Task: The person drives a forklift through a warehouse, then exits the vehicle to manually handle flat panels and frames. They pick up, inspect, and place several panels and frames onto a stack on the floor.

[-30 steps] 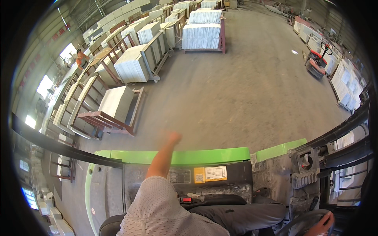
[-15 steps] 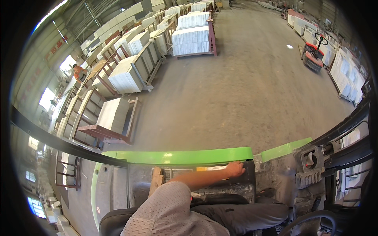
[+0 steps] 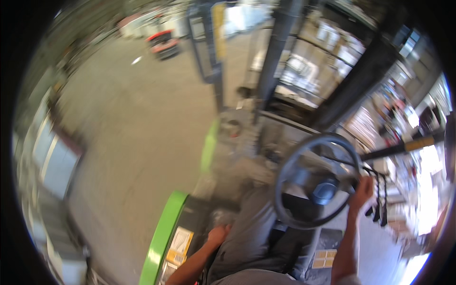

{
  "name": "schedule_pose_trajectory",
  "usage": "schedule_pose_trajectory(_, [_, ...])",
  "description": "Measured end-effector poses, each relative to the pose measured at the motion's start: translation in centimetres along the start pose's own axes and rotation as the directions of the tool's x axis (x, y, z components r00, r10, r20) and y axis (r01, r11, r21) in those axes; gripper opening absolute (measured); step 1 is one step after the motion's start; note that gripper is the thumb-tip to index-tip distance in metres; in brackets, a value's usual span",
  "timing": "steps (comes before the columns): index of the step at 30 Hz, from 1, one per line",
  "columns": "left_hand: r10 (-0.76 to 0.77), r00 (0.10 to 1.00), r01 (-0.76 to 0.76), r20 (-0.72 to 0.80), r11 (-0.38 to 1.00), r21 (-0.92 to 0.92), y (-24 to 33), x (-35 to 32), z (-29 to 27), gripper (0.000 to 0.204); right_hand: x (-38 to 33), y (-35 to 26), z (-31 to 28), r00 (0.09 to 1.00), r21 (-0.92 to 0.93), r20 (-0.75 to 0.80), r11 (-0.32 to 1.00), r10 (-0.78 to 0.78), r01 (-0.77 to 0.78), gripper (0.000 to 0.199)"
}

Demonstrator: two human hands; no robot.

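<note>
The black steering wheel (image 3: 279,183) of a forklift is in front of me, over my legs. At its right side my right hand (image 3: 363,191) is closed around the rim. Several black control levers (image 3: 376,204) stand just beyond that hand. Beside my left thigh, my left hand (image 3: 219,234) rests low by the dark body panel (image 3: 199,213). Motion blur hides how its fingers lie, and nothing can be made out in it.
A green body edge (image 3: 164,232) runs along the left of the machine. Dark mast posts (image 3: 280,52) rise ahead. A red pallet truck (image 3: 163,44) stands across the floor (image 3: 114,128). Blurred stacked slabs (image 3: 54,161) line the left, and shelves and goods fill the right.
My view has swung to the right, from the open floor and slab racks to the steering wheel and mast. My right hand has come into view on the wheel.
</note>
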State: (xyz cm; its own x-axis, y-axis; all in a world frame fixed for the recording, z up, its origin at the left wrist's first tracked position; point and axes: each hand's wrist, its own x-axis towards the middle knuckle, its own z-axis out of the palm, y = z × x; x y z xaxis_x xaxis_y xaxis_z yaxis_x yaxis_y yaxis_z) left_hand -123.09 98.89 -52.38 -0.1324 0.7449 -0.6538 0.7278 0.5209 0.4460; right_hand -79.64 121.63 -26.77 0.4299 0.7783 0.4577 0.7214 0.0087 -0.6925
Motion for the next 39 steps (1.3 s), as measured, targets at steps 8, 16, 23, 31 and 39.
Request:
schedule_pose_trajectory(8, [0.081,0.99,-0.076,-0.114,0.996,0.043,7.8,14.7,0.8,0.049,14.4,-10.4,12.6,0.898,0.204,-0.232,0.883,-0.375,0.422,0.005])
schedule_pose_trajectory(16, [0.116,0.977,-0.099,-0.18,0.99,0.1,7.3,20.7,3.0,0.045,9.6,-14.2,15.0,0.817,0.353,-0.163,0.741,-0.553,0.571,0.016])
schedule_pose_trajectory(23, [0.244,0.934,-0.237,-0.262,0.97,0.058,5.2,26.4,6.2,0.04,1.3,-7.6,11.4,0.791,0.448,0.044,0.72,-0.61,0.53,0.015])
schedule_pose_trajectory(31, [0.263,0.899,-0.264,-0.349,0.963,0.046,3.7,31.4,9.9,0.043,3.6,5.3,1.8,0.833,0.142,0.045,0.829,-0.552,0.541,0.024])
schedule_pose_trajectory(39, [0.232,0.873,-0.25,-0.429,0.968,0.015,3.9,33.6,13.8,0.044,5.7,8.3,3.4,0.882,0.116,-0.192,0.883,-0.429,0.455,0.024])
